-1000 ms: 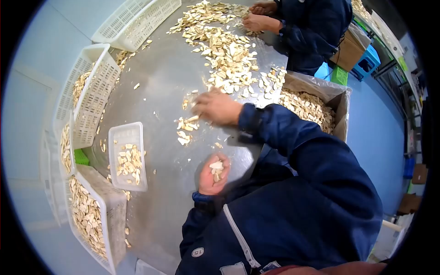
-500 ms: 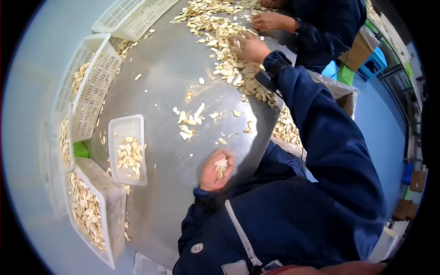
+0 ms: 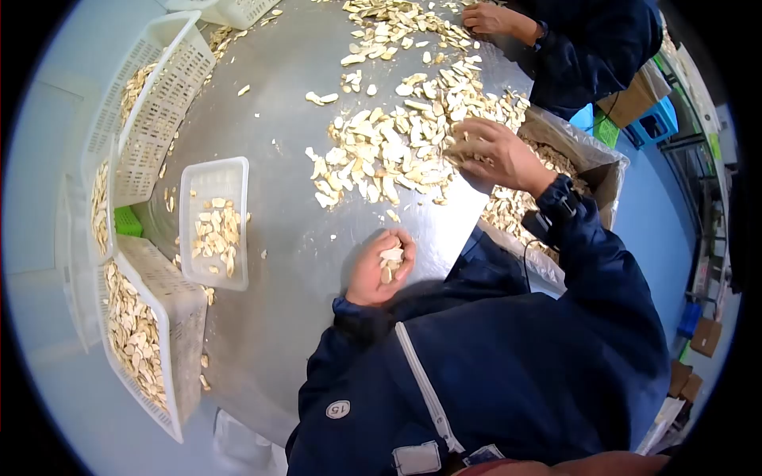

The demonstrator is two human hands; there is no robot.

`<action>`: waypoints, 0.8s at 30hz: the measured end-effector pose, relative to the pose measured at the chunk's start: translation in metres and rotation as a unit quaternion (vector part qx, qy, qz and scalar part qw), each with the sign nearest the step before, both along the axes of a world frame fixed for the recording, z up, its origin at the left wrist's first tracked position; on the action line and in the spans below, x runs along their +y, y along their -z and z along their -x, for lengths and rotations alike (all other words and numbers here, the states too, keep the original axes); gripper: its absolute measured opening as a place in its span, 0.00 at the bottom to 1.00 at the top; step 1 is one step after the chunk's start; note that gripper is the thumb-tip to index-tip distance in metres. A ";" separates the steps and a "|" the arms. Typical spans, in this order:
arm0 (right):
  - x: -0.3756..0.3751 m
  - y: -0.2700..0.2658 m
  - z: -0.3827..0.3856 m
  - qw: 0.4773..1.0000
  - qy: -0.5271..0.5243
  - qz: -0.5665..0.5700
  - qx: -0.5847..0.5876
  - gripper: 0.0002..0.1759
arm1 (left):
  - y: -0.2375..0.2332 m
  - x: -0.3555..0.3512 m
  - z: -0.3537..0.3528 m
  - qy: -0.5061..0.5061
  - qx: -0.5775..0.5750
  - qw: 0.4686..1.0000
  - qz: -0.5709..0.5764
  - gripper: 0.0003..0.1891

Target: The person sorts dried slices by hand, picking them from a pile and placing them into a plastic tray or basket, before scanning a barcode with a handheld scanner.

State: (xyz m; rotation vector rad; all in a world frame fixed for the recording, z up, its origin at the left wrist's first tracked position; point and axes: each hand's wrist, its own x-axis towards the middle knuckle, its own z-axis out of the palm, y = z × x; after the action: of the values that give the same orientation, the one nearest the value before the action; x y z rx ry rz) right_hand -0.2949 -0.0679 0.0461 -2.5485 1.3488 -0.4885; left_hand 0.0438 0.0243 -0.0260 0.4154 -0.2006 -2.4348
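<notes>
Loose pale dried slices (image 3: 385, 147) lie spread over the metal table's upper right part. My left hand (image 3: 381, 266) is cupped palm up near the table's front edge, with its fingers curled round a few slices (image 3: 390, 260). My right hand (image 3: 504, 156) is on the right side of the pile, at the table edge, its fingers apart and slightly blurred. Slices lie under and beside those fingertips. Just below that edge is a lined box (image 3: 611, 178) with many slices in it.
A shallow clear plastic tray (image 3: 241, 270) holds some slices on the left. White slotted baskets (image 3: 163, 170) of slices line the far left. Across the table, another person's hand (image 3: 500, 20) touches the slices. Blue stools (image 3: 657, 127) stand at the right.
My right hand has drawn back toward me and right, and slices from the far pile now lie spread nearer the middle and edge. My left hand stays cupped round its slices.
</notes>
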 end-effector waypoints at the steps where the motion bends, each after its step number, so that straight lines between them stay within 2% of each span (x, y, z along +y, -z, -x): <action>1: 0.007 0.002 0.002 1.000 -0.002 -0.006 0.006 0.17 | 0.001 -0.001 0.000 0.001 0.001 1.000 0.001 0.13; 2: 0.006 0.008 0.008 1.000 0.006 0.004 0.001 0.18 | 0.002 -0.002 0.000 0.003 0.002 1.000 0.002 0.12; 3: 0.005 0.013 0.010 0.997 0.071 0.008 0.014 0.17 | 0.002 -0.001 0.000 0.005 0.002 1.000 0.004 0.12; 5: -0.007 0.018 0.009 0.984 0.124 0.127 0.035 0.15 | -0.001 0.001 0.000 -0.001 -0.008 1.000 -0.006 0.12; 9: -0.029 0.013 -0.057 0.981 0.116 0.102 -0.118 0.09 | -0.002 0.000 0.000 -0.005 -0.004 1.000 -0.005 0.13; 11: -0.036 0.007 -0.095 0.984 0.147 0.060 -0.078 0.13 | -0.001 0.000 -0.001 -0.004 0.006 1.000 -0.011 0.13; 13: -0.048 0.013 -0.118 0.983 0.165 0.065 -0.043 0.15 | -0.002 0.001 -0.001 -0.006 0.008 1.000 -0.015 0.14; 16: -0.059 0.030 -0.126 0.990 0.133 0.031 -0.032 0.16 | -0.002 0.001 -0.002 -0.013 0.001 1.000 -0.011 0.14; 18: -0.053 0.027 -0.118 0.990 0.117 0.013 -0.073 0.16 | -0.001 0.003 -0.003 -0.016 0.003 1.000 -0.005 0.14; 21: -0.036 0.003 -0.102 0.984 0.121 -0.065 -0.113 0.14 | 0.001 0.002 -0.001 -0.013 -0.003 1.000 -0.006 0.16; 23: -0.029 -0.011 -0.094 0.975 0.119 -0.142 -0.123 0.14 | 0.003 0.000 0.002 -0.013 0.037 0.999 0.004 0.19; 24: -0.024 -0.017 -0.095 0.939 0.065 -0.253 -0.225 0.15 | 0.001 -0.001 0.003 -0.014 0.056 0.998 0.009 0.20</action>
State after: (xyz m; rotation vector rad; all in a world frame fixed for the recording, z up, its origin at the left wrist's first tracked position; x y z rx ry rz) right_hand -0.2000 -0.0914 0.0634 -1.8065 1.2694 -0.6070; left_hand 0.0406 0.0234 -0.0266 0.2714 -0.1666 -2.4191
